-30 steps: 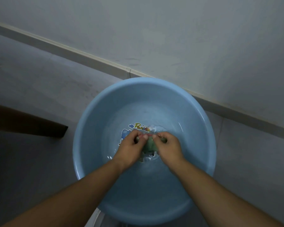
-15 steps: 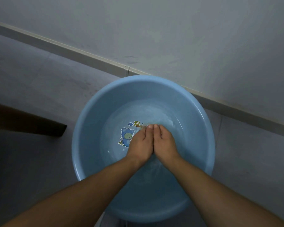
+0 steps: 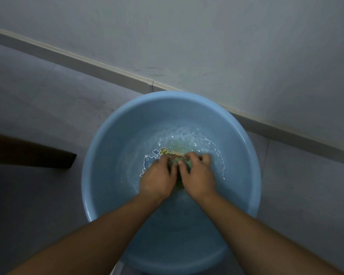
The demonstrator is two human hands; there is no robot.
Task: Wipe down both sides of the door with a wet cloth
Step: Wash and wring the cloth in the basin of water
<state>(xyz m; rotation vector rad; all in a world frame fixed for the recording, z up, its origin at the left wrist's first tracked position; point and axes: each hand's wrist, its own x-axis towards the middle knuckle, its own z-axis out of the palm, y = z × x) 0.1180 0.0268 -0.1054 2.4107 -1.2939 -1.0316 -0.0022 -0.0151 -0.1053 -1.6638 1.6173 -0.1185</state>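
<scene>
At the far left a dark brown wooden edge (image 3: 28, 153) juts in above the grey floor (image 3: 38, 96). Just right of it sits a round blue basin (image 3: 111, 147) on the floor, its far rim close to the baseboard (image 3: 107, 66) that runs along the foot of the pale wall (image 3: 226, 36).

The left forearm reaches in from the lower left, angled up and inward over the near rim. The left hand (image 3: 157, 179) is palm down in the shallow water (image 3: 197, 139), knuckles raised, fingers curled forward and its thumb pressed inward, gripping the green cloth (image 3: 179, 183). A cartoon print (image 3: 167, 151) on the basin floor shows just past its fingertips.

The cloth is bunched between the two hands at the middle of the basin, in the water; only small patches of it show.

The right forearm comes in from the lower right, mirroring the left. The right hand (image 3: 197, 175) is also palm down, fingers bent over the far side of the cloth and thumb beside the left thumb, clutching it. The water is rippled beyond the fingers.
</scene>
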